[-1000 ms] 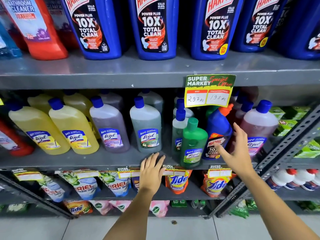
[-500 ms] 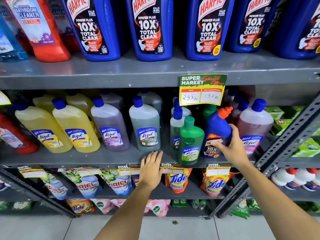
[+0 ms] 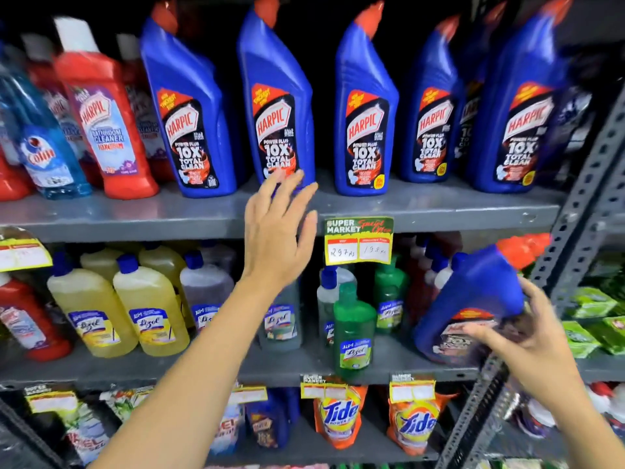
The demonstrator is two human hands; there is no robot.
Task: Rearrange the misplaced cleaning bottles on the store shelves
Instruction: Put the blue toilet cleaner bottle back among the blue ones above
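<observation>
My right hand (image 3: 517,336) grips a small blue Harpic bottle (image 3: 473,292) with an orange cap, tilted to the right and lifted off the middle shelf (image 3: 277,367) in front of the Lizol bottles. My left hand (image 3: 275,238) is raised with fingers spread, empty, at the front edge of the upper shelf (image 3: 439,204), its fingertips just below a large blue Harpic bottle (image 3: 277,96). A row of large blue Harpic bottles (image 3: 365,110) stands along that upper shelf. A green Lizol bottle (image 3: 353,330) stands at the middle shelf's front.
Yellow Lizol bottles (image 3: 148,316) fill the middle shelf's left. A red Harpic bathroom cleaner (image 3: 108,130) and a blue Colin bottle (image 3: 47,143) stand upper left. A price tag (image 3: 358,240) hangs from the upper shelf. Tide pouches (image 3: 340,418) sit below. A slotted metal upright (image 3: 581,211) runs at right.
My right hand closed on the small blue Harpic bottle and pulled it up and out, tilted. My left hand rose from the middle shelf edge to the upper shelf. The view tilted upward.
</observation>
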